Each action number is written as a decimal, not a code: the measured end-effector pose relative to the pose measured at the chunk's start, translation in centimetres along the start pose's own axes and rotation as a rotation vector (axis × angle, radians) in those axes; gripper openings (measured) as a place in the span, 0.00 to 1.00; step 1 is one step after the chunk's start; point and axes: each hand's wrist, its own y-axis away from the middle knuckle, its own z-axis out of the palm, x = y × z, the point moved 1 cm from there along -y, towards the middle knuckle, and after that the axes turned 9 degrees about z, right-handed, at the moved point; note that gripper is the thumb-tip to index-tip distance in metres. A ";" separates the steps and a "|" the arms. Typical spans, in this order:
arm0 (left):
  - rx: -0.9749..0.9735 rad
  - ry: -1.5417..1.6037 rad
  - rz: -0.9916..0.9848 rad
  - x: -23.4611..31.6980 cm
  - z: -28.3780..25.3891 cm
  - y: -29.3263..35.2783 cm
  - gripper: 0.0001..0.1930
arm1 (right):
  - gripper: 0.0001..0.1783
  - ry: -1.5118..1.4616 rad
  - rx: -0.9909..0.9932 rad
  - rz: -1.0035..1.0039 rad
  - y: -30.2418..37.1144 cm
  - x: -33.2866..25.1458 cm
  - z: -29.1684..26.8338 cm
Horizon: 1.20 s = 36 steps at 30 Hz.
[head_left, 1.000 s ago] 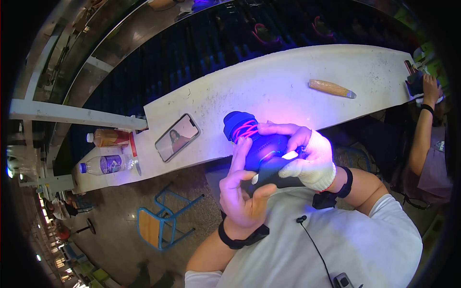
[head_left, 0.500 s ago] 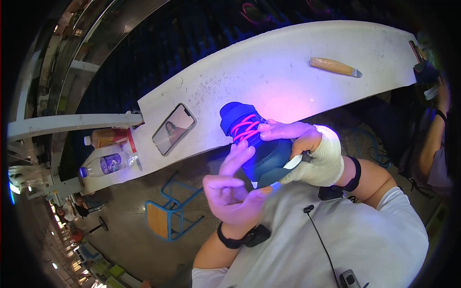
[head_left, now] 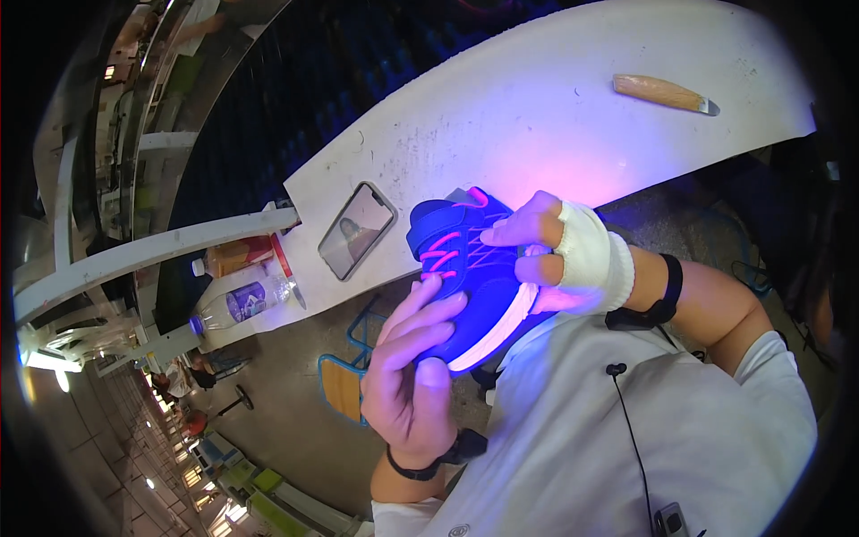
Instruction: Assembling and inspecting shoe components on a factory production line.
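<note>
A dark blue sneaker (head_left: 483,304) with bright pink laces and a pale sole edge is held up in front of my chest, by the table's near edge. It is tilted, with the sole's side edge showing. My left hand (head_left: 413,376) grips the toe end, its fingers over the upper and the thumb near the sole. On my right hand (head_left: 573,255) is a white fingerless knit glove. Its fingers press on the upper beside the laces, and others curl at the sole's edge. Violet-pink light falls on the shoe and both hands.
On the white table (head_left: 501,107) lie a smartphone (head_left: 358,231) and, farther right, a wooden-handled knife (head_left: 664,93). Two plastic bottles, one clear (head_left: 242,302) and one with brownish contents (head_left: 234,257), lie at the left. A blue-framed stool (head_left: 341,389) stands below.
The sneaker has turned, bringing its pale sole edge into view. My left hand has closed round the toe. My right hand has shifted its hold along the side. The whole view has shifted.
</note>
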 end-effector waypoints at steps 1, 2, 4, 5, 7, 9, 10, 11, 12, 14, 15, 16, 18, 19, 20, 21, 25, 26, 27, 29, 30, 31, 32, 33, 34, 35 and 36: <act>0.000 -0.004 -0.010 0.2 -0.3 -0.5 0.19 | 0.23 -0.009 -0.002 0.005 0.2 0.0 0.7; -0.130 -0.138 0.015 0.6 -0.4 -1.3 0.25 | 0.23 -0.029 0.027 -0.030 0.0 0.1 1.2; -0.281 -0.376 0.073 0.2 -0.9 -1.6 0.41 | 0.23 -0.057 0.051 -0.064 -0.4 0.0 1.6; -0.276 -0.378 0.066 -0.2 -1.0 -1.4 0.41 | 0.22 -0.054 0.029 -0.082 -0.7 -0.2 1.4; -0.253 -0.342 0.062 -0.6 -1.2 -1.2 0.40 | 0.21 -0.056 0.001 -0.098 -1.0 -0.2 1.6; -0.215 -0.304 0.040 -1.2 -1.6 -0.7 0.40 | 0.18 -0.089 0.042 -0.101 -0.8 -0.4 2.3; -0.180 -0.266 0.025 -1.4 -1.8 -0.5 0.39 | 0.18 -0.094 0.038 -0.099 -0.9 -0.5 2.3; -0.176 -0.267 0.018 -1.7 -2.0 -0.2 0.39 | 0.17 -0.096 0.035 -0.090 -1.2 -0.7 2.2; -0.173 -0.264 0.025 -1.9 -2.2 0.0 0.38 | 0.16 -0.098 0.032 -0.082 -1.4 -0.8 2.3; -0.166 -0.262 0.027 -2.4 -2.6 0.5 0.37 | 0.17 -0.050 -0.013 -0.035 -1.2 -0.8 2.6; -0.146 -0.233 0.024 -2.7 -2.9 0.9 0.34 | 0.18 0.005 -0.053 0.011 -1.1 -0.8 2.8; -0.127 -0.204 0.023 -3.1 -3.2 1.3 0.31 | 0.18 0.002 -0.058 0.010 -1.3 -0.7 2.9; -0.097 -0.152 0.005 -3.9 -3.9 2.0 0.28 | 0.26 0.026 -0.087 0.086 -1.9 -0.5 3.1; -0.070 -0.099 -0.008 -4.3 -4.3 2.4 0.25 | 0.26 0.024 -0.091 0.084 -2.0 -0.2 3.4; -0.064 -0.099 -0.009 -4.8 -4.7 2.8 0.25 | 0.29 0.017 -0.056 0.064 -2.0 0.3 3.7; -0.049 -0.057 -0.033 -5.3 -5.1 3.3 0.24 | 0.31 0.010 -0.022 0.044 -2.0 0.5 3.9; -0.088 -0.013 -0.160 -6.0 -7.1 3.6 0.32 | 0.22 0.043 -0.120 0.047 -1.7 0.7 5.8; -0.079 -0.012 -0.163 -5.6 -7.1 3.5 0.32 | 0.22 0.040 -0.128 0.044 -1.7 0.6 6.1; -0.067 -0.019 -0.307 -5.3 -6.9 3.2 0.41 | 0.20 0.057 -0.120 0.056 -1.8 0.4 6.3; -0.046 -0.027 -0.456 -4.9 -6.8 2.2 0.50 | 0.18 0.068 -0.118 0.063 -1.9 0.2 6.8; -0.173 -0.175 -0.580 -4.9 -6.7 1.6 0.55 | 0.17 0.113 -0.094 0.013 -1.9 0.1 7.1; -0.304 -0.323 -0.704 -5.1 -6.7 1.3 0.60 | 0.16 0.157 -0.069 -0.035 -1.8 0.1 7.4; -0.324 -0.420 -0.588 -5.7 -6.3 1.2 0.58 | 0.16 0.153 -0.075 -0.036 -1.7 0.2 7.7; -0.321 -0.419 -0.595 -5.7 -6.1 1.2 0.58 | 0.15 0.171 -0.047 -0.057 -1.5 0.3 8.0; -0.352 -0.507 -0.601 -5.5 -6.0 1.0 0.57 | 0.15 0.189 -0.017 -0.076 -1.4 0.5 8.3; -0.386 -0.596 -0.606 -5.3 -5.7 0.7 0.56 | 0.15 0.183 -0.021 -0.073 -1.1 0.7 8.7; -0.387 -0.596 -0.614 -5.3 -5.4 0.6 0.56 | 0.16 0.195 0.005 -0.072 -0.9 0.9 9.0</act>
